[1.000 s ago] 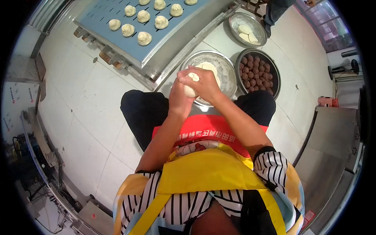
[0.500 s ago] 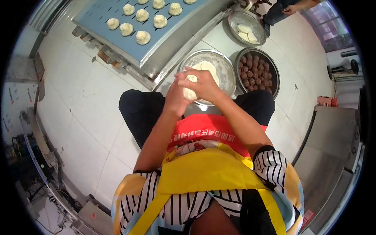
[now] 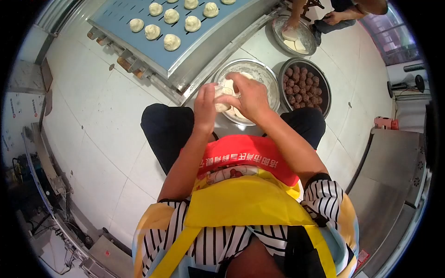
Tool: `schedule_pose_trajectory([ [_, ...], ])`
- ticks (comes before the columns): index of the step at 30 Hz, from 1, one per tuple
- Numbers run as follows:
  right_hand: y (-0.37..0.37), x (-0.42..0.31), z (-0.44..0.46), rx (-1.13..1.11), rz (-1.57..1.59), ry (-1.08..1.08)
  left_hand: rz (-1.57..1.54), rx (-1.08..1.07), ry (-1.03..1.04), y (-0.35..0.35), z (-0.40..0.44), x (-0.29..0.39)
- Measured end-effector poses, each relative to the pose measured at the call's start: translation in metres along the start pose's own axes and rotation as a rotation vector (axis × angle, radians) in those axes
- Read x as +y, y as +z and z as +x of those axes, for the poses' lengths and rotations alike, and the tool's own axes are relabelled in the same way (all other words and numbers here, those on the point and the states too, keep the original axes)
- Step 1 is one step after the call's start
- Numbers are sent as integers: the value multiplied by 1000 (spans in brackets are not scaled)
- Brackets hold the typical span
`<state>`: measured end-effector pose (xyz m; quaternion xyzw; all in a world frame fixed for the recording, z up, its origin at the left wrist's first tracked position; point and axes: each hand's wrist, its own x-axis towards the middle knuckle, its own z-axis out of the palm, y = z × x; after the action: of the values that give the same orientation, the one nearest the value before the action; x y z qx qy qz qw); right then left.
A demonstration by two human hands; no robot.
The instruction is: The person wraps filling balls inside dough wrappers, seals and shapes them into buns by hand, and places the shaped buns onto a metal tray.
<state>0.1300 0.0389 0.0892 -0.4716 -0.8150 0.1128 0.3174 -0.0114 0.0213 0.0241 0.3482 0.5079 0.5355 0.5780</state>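
Note:
A pale dough bun [image 3: 222, 103] is between my two hands, over the left edge of a floured metal bowl [image 3: 270, 78] with flat dough rounds in it. Around the bun's left side curl the fingers of my left hand [image 3: 205, 105]. My right hand [image 3: 251, 97] has thumb and fingers bent round the bun's right side and top. Several brown filling balls [image 3: 302, 88] fill a dark-rimmed bowl to the right of the floured one.
A blue slotted tray [image 3: 139, 46] at the upper left carries several shaped buns [image 3: 171, 42]. Another person's hand [image 3: 291, 23] reaches into a farther bowl [image 3: 309, 34] of dough rounds [image 3: 294, 45]. A metal cabinet [image 3: 384, 162] stands at the right.
My hands have loosened from their close clasp and moved slightly apart, with the bun still between them. The other person's arms have come into view at the top, one hand now at the far bowl.

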Motion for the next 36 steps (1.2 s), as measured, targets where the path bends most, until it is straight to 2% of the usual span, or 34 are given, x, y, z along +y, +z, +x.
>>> schedule_pose_trajectory([
  [1,-1,-2,-2,-75,-47,80,46,17,37,0,2,-6],
  [2,0,-1,-1,-11,-51,-55,93,33,71,0,3,-11],
  [5,8,7,-1,-15,-92,-128,130,50,157,0,2,-12],
  [8,2,6,1,-11,-80,-171,127,37,141,-1,0,-9],
  [11,7,13,-1,-30,-91,-210,-51,-36,84,0,3,-16],
  [14,-2,15,1,-52,-37,-290,-549,-154,-501,-1,-8,30],
  [17,-12,14,6,-82,-21,-397,-844,-1040,-707,-31,14,-11],
  [20,-19,22,10,-34,-80,-287,-711,-612,-472,-22,4,-18],
  [22,-18,24,8,1,-56,-278,-499,-331,-156,5,-9,-1],
  [25,-18,28,11,6,13,-337,-558,-316,-278,6,-14,32],
  [26,-21,26,14,-19,34,-377,-685,-462,-447,-7,-9,34],
  [28,-25,14,15,-133,54,-410,-739,-631,-502,-19,2,20],
  [29,-24,14,14,-99,71,-316,-759,-716,-529,-25,8,12],
  [31,-22,17,12,-28,94,-123,-518,-521,-200,-9,2,23],
  [32,-19,22,9,3,188,15,-380,-336,27,5,-3,29],
  [33,-18,21,6,-49,377,230,87,-267,274,1,0,31],
  [35,-13,23,8,-140,753,648,819,-135,922,-1,0,34],
  [36,-3,35,7,-136,992,742,936,-179,1027,-4,2,33],
])
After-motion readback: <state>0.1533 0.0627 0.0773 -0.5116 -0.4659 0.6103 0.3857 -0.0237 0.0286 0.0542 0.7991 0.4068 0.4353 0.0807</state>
